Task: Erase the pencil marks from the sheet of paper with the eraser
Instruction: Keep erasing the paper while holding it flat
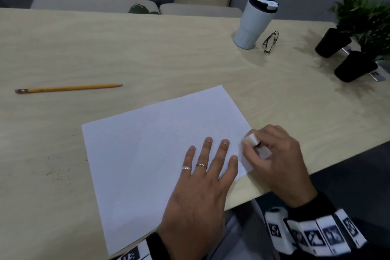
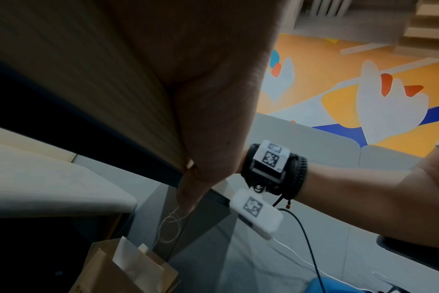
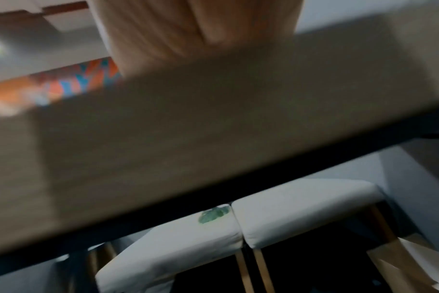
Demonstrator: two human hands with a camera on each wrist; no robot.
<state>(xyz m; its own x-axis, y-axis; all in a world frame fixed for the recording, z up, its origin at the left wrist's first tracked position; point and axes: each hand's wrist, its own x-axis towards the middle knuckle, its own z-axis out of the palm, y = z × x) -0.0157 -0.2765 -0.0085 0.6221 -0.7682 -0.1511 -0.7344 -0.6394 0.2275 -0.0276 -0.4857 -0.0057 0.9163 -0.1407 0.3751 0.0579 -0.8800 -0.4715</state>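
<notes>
A white sheet of paper (image 1: pixel 152 154) lies slanted on the light wooden table (image 1: pixel 147 53); only very faint pencil lines show on it. My left hand (image 1: pixel 202 177) lies flat on the sheet's near right part with its fingers spread and straight. My right hand (image 1: pixel 274 158) pinches a white eraser (image 1: pixel 251 139) and holds it against the paper's right edge, just right of the left fingertips. The left wrist view shows the right wrist's tagged band (image 2: pixel 271 158) by the table edge; the right wrist view is blurred.
A yellow pencil (image 1: pixel 67 88) lies far left on the table. A white tumbler (image 1: pixel 254 25) and folded glasses (image 1: pixel 270 42) stand at the back right, two potted plants (image 1: pixel 356 34) at the far right. Eraser crumbs (image 1: pixel 57 172) lie left of the sheet. The table's near edge runs under my right wrist.
</notes>
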